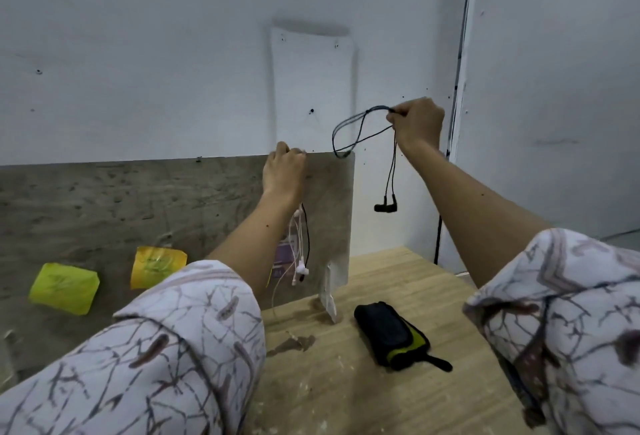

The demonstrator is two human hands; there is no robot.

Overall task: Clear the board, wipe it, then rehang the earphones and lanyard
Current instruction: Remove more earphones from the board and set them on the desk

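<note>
A grey board (145,199) stands upright on the wooden desk against the white wall. My right hand (417,122) pinches the looped cable of black earphones (385,206), whose buds dangle in the air right of the board; a loop of the cable hooks over the board's top right corner. My left hand (284,171) grips the board's top edge, fingers curled over it. Below that hand hang white earphones (298,261) and a lanyard with a purple card (284,254), partly hidden by my forearm.
Two yellow sticky notes (64,287) (157,266) cling to the board's lower left. A black and yellow-green pouch (394,336) lies on the wooden desk (346,382) near the board's white foot (328,296). A dark cable runs down the wall corner at right.
</note>
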